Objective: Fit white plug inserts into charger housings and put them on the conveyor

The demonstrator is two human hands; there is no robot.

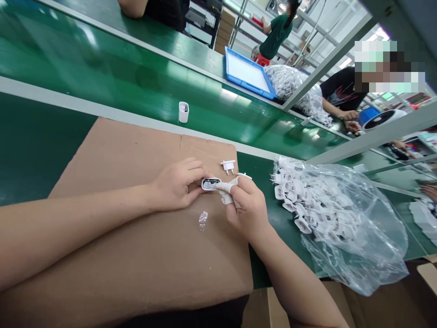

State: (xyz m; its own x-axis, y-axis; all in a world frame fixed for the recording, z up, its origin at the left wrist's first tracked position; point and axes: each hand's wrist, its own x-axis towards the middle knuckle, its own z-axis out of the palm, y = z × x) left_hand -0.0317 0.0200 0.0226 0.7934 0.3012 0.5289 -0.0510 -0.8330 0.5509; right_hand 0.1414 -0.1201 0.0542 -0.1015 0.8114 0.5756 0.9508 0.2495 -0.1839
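Observation:
A small white oval housing [210, 184] with dark parts inside is pinched in my left hand [179, 184], its open end facing up. My right hand [247, 207] has its fingers closed, and a white covering wraps a finger that reaches to the housing's right edge. A white plug piece with two pins [228, 166] lies on the cardboard sheet [164, 255] just beyond my hands. Another white plug piece [244, 175] shows behind my right hand; whether I hold it is unclear. A crumpled clear plastic bit [203, 221] lies nearer to me.
To the right, a clear bag [327, 200] spills over with white plug parts. A white housing [183, 112] stands on the green belt [136, 86]. Beyond are a blue tray [249, 75], another bag [293, 86] and several people, one working at the right.

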